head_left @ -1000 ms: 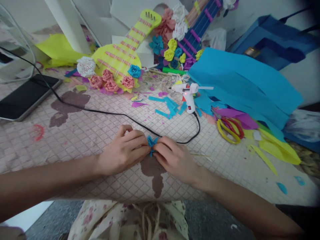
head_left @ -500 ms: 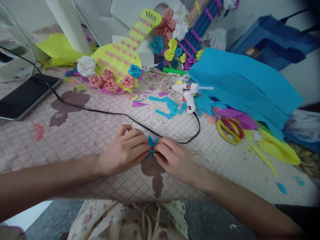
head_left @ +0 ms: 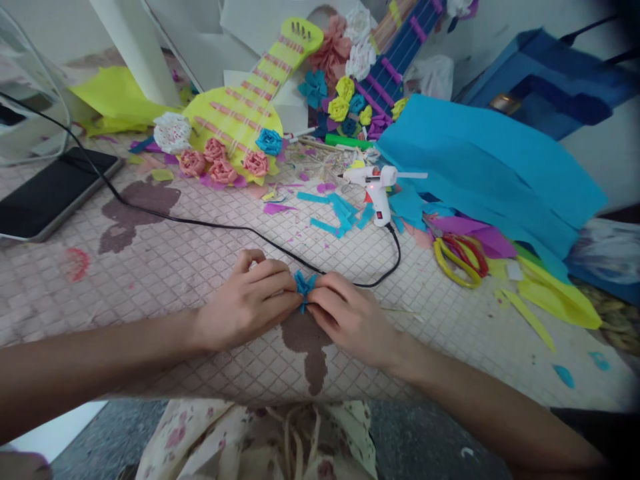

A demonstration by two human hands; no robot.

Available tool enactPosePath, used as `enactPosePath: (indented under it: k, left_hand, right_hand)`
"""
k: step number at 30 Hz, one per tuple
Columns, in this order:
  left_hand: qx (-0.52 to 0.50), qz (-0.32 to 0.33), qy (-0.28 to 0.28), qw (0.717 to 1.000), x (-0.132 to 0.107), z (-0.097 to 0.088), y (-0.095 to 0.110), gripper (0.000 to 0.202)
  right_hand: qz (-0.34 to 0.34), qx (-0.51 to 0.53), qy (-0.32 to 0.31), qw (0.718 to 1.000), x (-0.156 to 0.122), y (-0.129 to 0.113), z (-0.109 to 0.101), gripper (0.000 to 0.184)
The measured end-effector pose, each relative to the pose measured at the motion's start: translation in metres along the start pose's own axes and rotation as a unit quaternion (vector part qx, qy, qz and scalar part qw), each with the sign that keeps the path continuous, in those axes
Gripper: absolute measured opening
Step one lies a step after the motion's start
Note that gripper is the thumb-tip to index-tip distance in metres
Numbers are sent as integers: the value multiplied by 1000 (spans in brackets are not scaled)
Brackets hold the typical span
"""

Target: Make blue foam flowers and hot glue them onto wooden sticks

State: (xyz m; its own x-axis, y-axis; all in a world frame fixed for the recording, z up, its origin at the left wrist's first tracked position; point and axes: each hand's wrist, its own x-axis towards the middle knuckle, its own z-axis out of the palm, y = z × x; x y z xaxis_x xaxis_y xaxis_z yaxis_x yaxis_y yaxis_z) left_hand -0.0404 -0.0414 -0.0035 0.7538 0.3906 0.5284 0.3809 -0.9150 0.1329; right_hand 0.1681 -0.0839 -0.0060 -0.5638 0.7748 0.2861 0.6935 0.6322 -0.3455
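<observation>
A small blue paper flower is pinched between my two hands, low over the front middle of the table. My left hand grips it from the left with bent fingers, and my right hand holds its right side between thumb and fingertips. Parts of the flower are hidden behind the fingers. Just beyond my hands runs the black cord of a white glue gun, which stands upright with a red light lit. A thin pale stick lies to the right of my right hand.
Yellow-handled scissors lie right of the glue gun, near large blue paper sheets. Blue paper strips are scattered mid-table. A yellow paper guitar with paper roses stands at the back. A phone lies at left.
My fingers have shifted very slightly around the blue paper flower, and its petals sit a little differently. Everything else stays as it was.
</observation>
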Motion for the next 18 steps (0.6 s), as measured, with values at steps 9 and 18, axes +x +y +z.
enactPosePath:
  k: [9,18]
  left_hand:
    - [-6,-4,-5,1000,-2,1,-1,7]
    - [12,4,-23,1000,-1,0,0,11]
  right_hand:
    - [-41,-66,21,997,1,1,1,21]
    - [-14,-52,4,999,-1,-2,0,17]
